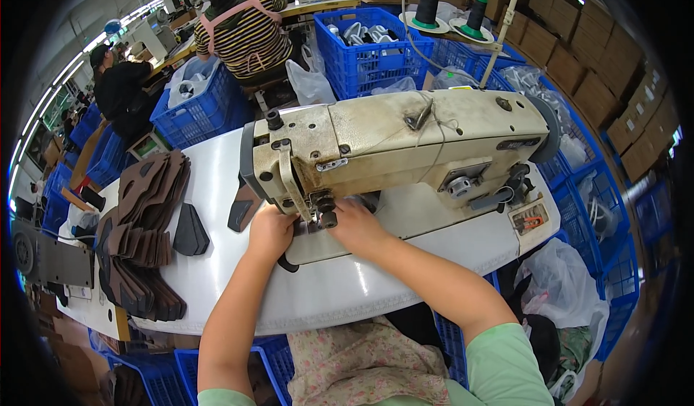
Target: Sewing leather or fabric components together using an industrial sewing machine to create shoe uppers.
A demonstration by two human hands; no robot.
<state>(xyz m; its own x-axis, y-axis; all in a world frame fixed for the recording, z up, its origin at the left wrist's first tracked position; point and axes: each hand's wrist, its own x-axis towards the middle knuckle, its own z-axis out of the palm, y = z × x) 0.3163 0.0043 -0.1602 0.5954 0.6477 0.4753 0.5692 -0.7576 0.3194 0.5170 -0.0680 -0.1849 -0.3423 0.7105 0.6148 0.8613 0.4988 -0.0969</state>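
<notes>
Both hands are at the needle area of a cream sewing machine, on either side of its presser foot. My left hand is closed, its curled fingers on a brown-and-black cut piece that sticks out to the left. My right hand rests just right of the needle bar, with its fingertips hidden behind the machine head. A bit of dark material shows beyond the right fingers. Further left lie a small stack of black cut pieces and a large fanned pile of brown cut pieces.
The white sewing table curves around me. Two dark thread cones stand behind the machine. Blue crates surround the table, and a plastic bag lies at the right. Two people sit at the far left, one in a striped top.
</notes>
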